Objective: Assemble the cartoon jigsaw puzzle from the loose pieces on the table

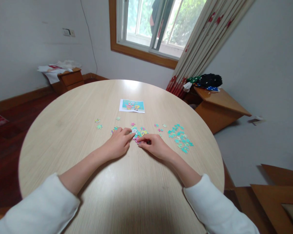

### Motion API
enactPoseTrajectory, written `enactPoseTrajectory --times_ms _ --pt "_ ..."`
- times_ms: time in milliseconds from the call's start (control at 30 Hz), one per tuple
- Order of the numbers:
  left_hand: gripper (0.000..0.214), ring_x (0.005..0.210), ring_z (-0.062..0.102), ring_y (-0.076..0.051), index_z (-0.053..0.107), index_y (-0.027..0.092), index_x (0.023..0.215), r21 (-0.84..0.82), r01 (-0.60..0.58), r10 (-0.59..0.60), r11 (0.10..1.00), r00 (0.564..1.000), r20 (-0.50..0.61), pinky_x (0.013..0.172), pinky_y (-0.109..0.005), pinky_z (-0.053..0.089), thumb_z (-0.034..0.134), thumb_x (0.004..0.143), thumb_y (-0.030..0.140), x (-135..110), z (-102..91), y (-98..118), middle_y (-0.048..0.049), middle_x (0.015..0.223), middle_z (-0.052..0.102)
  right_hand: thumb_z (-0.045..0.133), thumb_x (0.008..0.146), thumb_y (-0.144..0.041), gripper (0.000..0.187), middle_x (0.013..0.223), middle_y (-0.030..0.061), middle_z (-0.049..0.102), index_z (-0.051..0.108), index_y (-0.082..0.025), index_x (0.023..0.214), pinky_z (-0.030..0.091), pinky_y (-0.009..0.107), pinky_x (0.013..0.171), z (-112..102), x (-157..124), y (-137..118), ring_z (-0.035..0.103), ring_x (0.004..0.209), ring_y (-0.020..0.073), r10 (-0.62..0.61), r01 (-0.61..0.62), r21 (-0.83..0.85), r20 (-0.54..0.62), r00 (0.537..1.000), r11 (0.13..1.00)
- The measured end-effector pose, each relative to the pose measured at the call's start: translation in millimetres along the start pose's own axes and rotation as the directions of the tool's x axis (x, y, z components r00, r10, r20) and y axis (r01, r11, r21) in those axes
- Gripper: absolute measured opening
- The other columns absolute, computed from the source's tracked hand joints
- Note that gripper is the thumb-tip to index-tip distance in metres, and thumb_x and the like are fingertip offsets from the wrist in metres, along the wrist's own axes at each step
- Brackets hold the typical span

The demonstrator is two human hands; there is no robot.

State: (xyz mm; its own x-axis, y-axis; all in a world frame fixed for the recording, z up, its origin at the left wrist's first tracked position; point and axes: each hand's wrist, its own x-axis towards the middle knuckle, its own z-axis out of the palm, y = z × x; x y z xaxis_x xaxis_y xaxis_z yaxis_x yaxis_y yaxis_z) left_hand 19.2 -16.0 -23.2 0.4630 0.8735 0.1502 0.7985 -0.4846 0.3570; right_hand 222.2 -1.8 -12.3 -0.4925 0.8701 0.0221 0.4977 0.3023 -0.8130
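Note:
Both my hands rest on a round light-wood table (pixel 88 169). My left hand (pixel 118 143) is curled, its fingertips pressing on a small cluster of joined puzzle pieces (pixel 138 132). My right hand (pixel 154 145) meets it from the right, fingers pinched on a piece at the cluster's near edge. A pile of teal puzzle pieces (pixel 180 136) lies just right of my right hand. A few loose pieces (pixel 99 124) are scattered to the left. A printed reference picture (pixel 132 106) lies flat beyond the cluster.
A wooden side table (pixel 219 107) with dark clothes stands at the right near a curtain (pixel 205 42) and window. A small cabinet (pixel 69 78) with papers is at the far left. Wooden boards (pixel 275 191) lie on the floor at the right.

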Motion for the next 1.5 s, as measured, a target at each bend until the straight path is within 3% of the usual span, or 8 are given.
enactPoseTrajectory --times_ms 1500 --pt "0.047 0.111 0.049 -0.031 0.059 0.019 0.131 0.032 0.011 -0.012 0.999 0.999 0.038 0.096 -0.051 0.042 0.038 0.089 0.014 1.3 -2.4 2.5 -0.0155 0.133 0.054 0.065 0.081 -0.012 0.011 0.07 -0.0008 0.062 0.074 -0.014 0.087 0.041 0.023 0.063 -3.6 -2.5 -7.6 0.051 0.064 0.0097 -0.002 0.002 -0.088 0.003 1.0 0.996"
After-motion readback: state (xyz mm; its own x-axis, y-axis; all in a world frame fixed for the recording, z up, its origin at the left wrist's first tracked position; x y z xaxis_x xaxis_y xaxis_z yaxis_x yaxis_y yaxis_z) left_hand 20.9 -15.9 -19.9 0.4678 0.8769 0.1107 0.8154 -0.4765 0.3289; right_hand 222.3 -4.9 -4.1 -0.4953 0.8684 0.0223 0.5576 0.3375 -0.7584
